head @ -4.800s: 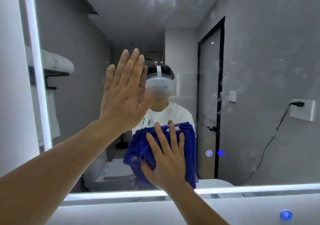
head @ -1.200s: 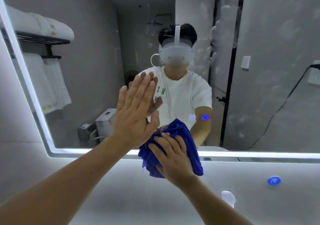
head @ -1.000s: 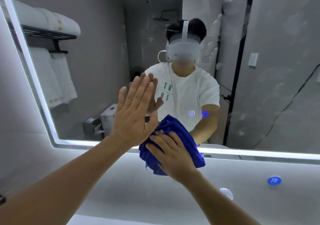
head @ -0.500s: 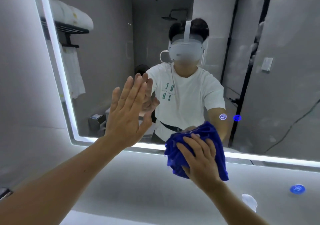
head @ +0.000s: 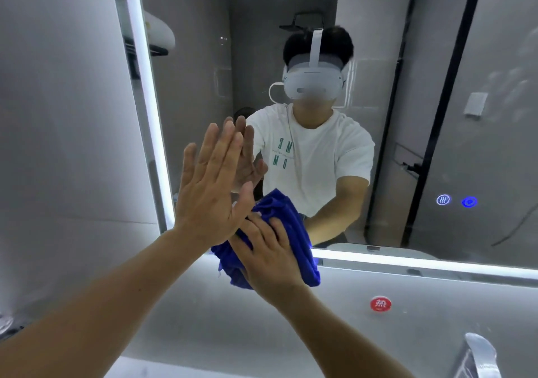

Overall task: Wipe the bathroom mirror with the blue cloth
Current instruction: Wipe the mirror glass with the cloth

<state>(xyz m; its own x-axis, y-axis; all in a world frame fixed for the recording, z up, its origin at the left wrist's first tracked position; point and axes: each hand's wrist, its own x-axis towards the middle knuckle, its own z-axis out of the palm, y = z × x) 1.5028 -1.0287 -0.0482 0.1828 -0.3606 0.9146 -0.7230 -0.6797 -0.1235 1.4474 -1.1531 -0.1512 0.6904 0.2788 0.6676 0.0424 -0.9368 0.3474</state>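
The bathroom mirror (head: 407,57) fills the wall ahead, framed by a lit strip along its left and bottom edges. My left hand (head: 212,185) lies flat with straight fingers against the glass near the lower left corner. My right hand (head: 270,257) presses the bunched blue cloth (head: 279,217) with spread fingers against the mirror's bottom edge, right under the left hand. The cloth hangs partly over the lit strip onto the wall below. Faint smears show on the glass at the far right.
Two glowing touch icons (head: 455,201) sit on the mirror's lower right. A red round sticker (head: 380,303) is on the wall below the mirror. A chrome tap (head: 477,354) rises at the bottom right. A grey tiled wall (head: 58,115) stands left of the mirror.
My right hand has slid the blue cloth left along the mirror's bottom edge, back under my left hand. The view has shifted right, so the mirror's left edge now sits nearer the middle.
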